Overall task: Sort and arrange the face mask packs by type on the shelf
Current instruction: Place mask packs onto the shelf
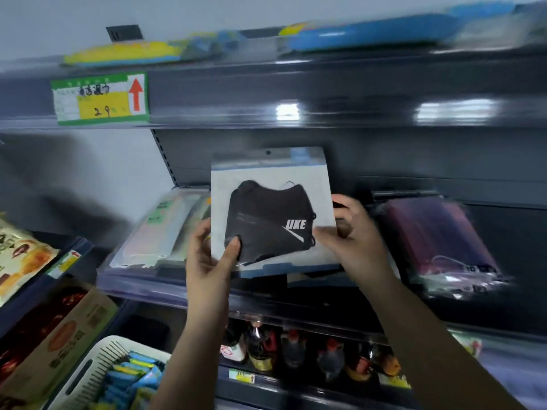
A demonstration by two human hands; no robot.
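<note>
hands (pixel 275 250) grip black mask pack (pixel 270 214) upright.

Dark metal shelving (pixel 340 93) fills the view, a pale wall (pixel 59 22) above and left of it, with what may be lamp glare (pixel 287 111) on its upper shelf edge.

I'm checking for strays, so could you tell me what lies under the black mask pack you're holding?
Another pack's pale edge peeks out beneath the black mask pack; the pack and both hands hide the rest.

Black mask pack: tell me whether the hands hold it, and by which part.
Both hold the black mask pack: left hand grips its lower left corner, right hand pinches its right edge.
</note>
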